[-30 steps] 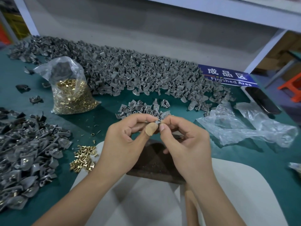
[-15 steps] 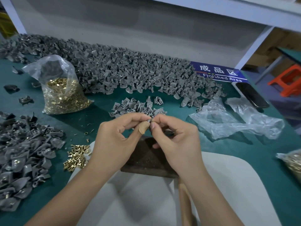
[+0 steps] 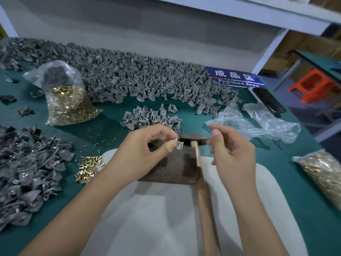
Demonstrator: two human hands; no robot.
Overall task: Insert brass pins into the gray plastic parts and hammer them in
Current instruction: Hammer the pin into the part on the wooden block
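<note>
**Gray plastic part pinched in my left hand, right hand free**

Gray plastic part [image 3: 178, 145], small, with a pin seated in it, sits above the dark block. Far left: pile of dark gray plastic parts [image 3: 27, 169] on the green table [image 3: 110, 130]. Clear bag of brass pins [image 3: 68, 100] behind it, loose brass pins [image 3: 88, 166] nearer. My left hand [image 3: 140, 156] pinches the part between thumb and forefinger, thumb taped. Dark brown metal block [image 3: 171, 167] just under it, wooden hammer handle [image 3: 203, 191] alongside. My right hand [image 3: 232, 154] hovers, fingers loosely curled, holding nothing. Crumpled clear plastic bag [image 3: 258, 124] beyond.
</note>
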